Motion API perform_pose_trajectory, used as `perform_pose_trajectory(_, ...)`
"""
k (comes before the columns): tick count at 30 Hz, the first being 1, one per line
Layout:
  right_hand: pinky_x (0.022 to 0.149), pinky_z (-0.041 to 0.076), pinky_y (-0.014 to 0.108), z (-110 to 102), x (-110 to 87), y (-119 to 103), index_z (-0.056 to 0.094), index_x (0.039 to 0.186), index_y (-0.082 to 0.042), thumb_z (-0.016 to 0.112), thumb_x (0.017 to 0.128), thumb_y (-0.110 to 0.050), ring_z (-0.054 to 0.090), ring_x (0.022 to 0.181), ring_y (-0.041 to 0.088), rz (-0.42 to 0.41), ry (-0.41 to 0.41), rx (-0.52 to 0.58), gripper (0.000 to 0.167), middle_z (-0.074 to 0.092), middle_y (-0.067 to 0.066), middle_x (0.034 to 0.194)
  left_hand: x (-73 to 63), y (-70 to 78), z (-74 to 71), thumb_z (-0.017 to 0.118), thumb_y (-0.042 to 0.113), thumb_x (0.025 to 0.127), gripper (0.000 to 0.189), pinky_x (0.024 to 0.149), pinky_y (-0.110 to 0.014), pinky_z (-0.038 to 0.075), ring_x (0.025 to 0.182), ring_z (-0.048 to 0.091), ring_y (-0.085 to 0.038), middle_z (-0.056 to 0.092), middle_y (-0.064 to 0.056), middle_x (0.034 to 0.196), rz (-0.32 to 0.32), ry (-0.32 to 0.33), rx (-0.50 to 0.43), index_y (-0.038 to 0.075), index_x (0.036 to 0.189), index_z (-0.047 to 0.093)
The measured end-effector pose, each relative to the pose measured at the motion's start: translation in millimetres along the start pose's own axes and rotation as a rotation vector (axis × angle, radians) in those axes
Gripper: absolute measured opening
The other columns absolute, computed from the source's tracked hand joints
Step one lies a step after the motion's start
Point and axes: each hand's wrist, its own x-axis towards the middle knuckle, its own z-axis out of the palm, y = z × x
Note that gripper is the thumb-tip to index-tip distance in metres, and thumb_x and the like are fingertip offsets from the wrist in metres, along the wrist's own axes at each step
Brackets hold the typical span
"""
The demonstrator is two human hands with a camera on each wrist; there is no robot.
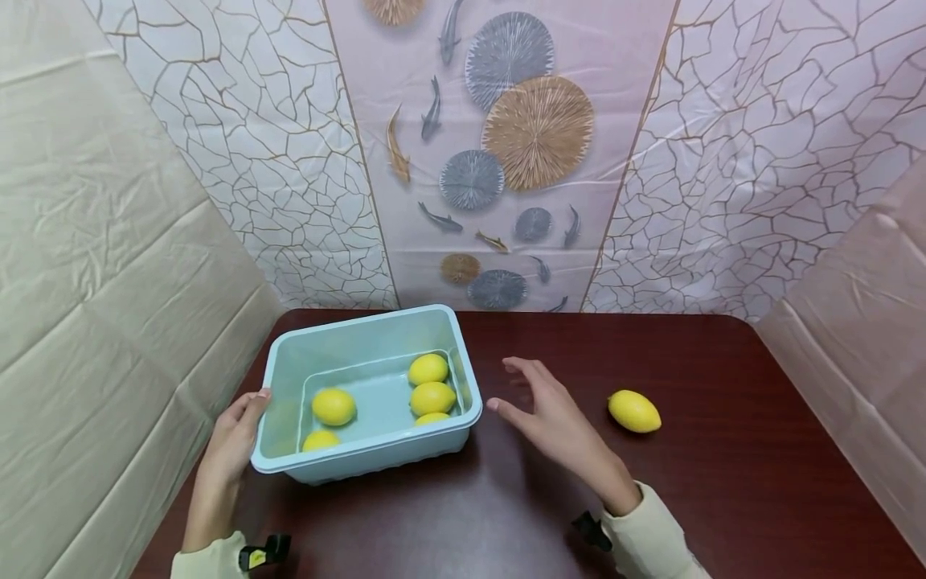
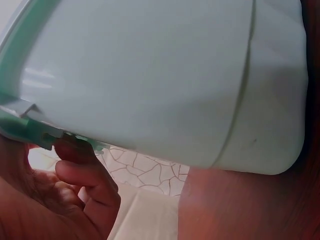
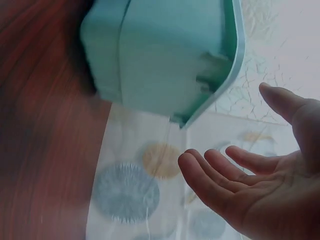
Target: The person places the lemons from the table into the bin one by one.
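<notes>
A pale blue-green plastic basin (image 1: 369,450) stands at the left of the table with several lemons inside, among them one lemon (image 1: 333,407) at its left and another lemon (image 1: 428,368) at its right. My left hand (image 1: 235,434) grips the basin's left rim, thumb on top and fingers curled beneath, as the left wrist view shows. Just off the basin's right side is my right hand (image 1: 553,418), its fingers spread and nothing in them. In the right wrist view its fingers (image 3: 215,195) are apart from the basin wall (image 3: 165,60). A single lemon (image 1: 634,411) lies on the table right of this hand.
The dark red-brown table (image 1: 738,482) has rounded far corners. Behind it hangs a patterned cloth (image 1: 535,129), and pale cloth walls rise at the left (image 1: 108,322) and right (image 1: 854,322). Each wrist wears a dark strap.
</notes>
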Motion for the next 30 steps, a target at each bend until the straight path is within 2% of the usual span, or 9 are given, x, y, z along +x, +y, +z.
perform_pose_trajectory(5,0.102,0.055,0.05,17,8.6,-10,0.053,0.149,-0.004,0.079,0.097,-0.021,0.067,0.118,0.035,0.028,-0.033,0.131,0.061,0.061,0.018,0.139,-0.3,-0.7,2.1,0.043,0.05,0.111,0.055,0.069,-0.026,0.047,0.079,0.056,-0.012,0.058,-0.004,0.096,0.011,0.049,0.029,-0.001,0.13,0.054)
perform_pose_trajectory(8,0.1,0.056,0.049,26,12.9,-14,0.052,0.15,-0.002,0.078,0.098,-0.018,0.068,0.117,0.033,0.057,-0.043,0.193,0.06,0.062,0.019,0.14,0.4,-0.7,2.3,0.043,0.05,0.111,0.058,0.07,-0.026,0.048,0.081,0.058,-0.01,0.06,-0.008,0.105,0.007,0.057,0.028,0.0,0.139,0.052)
perform_pose_trajectory(13,0.097,0.058,0.045,36,17.2,-15,0.055,0.148,-0.002,0.076,0.098,-0.015,0.07,0.114,0.029,0.098,-0.033,0.241,0.055,0.068,0.015,0.133,0.3,-0.1,2.3,0.043,0.051,0.111,0.061,0.07,-0.025,0.05,0.083,0.061,-0.011,0.06,-0.015,0.116,0.014,0.055,0.035,0.002,0.147,0.049)
perform_pose_trajectory(18,0.095,0.058,0.047,42,19.9,-16,0.055,0.15,-0.003,0.075,0.099,-0.011,0.07,0.114,0.033,0.118,-0.035,0.289,0.055,0.069,0.017,0.133,-1.7,2.2,1.1,0.039,0.055,0.111,0.07,0.083,-0.027,0.044,0.116,0.054,-0.026,0.048,-0.024,0.148,-0.003,0.035,0.044,0.005,0.16,0.04)
perform_pose_trajectory(21,0.097,0.056,0.049,44,20.4,-16,0.052,0.153,-0.002,0.074,0.1,-0.012,0.068,0.117,0.034,0.115,-0.055,0.3,0.058,0.067,0.02,0.136,-3.2,3.3,-1.7,0.036,0.058,0.11,0.076,0.084,-0.025,0.046,0.126,0.05,-0.03,0.04,-0.025,0.16,-0.011,0.004,0.043,0.006,0.166,0.03)
perform_pose_trajectory(23,0.099,0.055,0.05,44,19.7,-17,0.05,0.154,-0.002,0.072,0.101,-0.014,0.067,0.12,0.036,0.109,-0.069,0.304,0.059,0.065,0.022,0.138,-4.2,3.7,-3.5,0.036,0.057,0.11,0.076,0.08,-0.023,0.05,0.119,0.056,-0.026,0.039,-0.027,0.161,-0.011,-0.006,0.045,0.007,0.167,0.027)
perform_pose_trajectory(26,0.101,0.055,0.051,45,18.3,-16,0.048,0.156,-0.002,0.07,0.102,-0.015,0.065,0.123,0.037,0.11,-0.085,0.307,0.06,0.063,0.023,0.142,-5.9,4.3,-4.0,0.035,0.054,0.111,0.074,0.073,-0.02,0.054,0.104,0.062,-0.014,0.041,-0.028,0.16,0.001,-0.01,0.044,0.006,0.167,0.026)
perform_pose_trajectory(30,0.099,0.056,0.05,44,16.7,-17,0.048,0.156,-0.003,0.069,0.102,-0.012,0.065,0.124,0.039,0.107,-0.063,0.305,0.059,0.061,0.022,0.145,-7.8,6.7,1.2,0.034,0.049,0.113,0.07,0.073,-0.021,0.056,0.094,0.062,-0.001,0.04,-0.027,0.161,0.008,-0.03,-0.034,0.005,0.167,0.024)
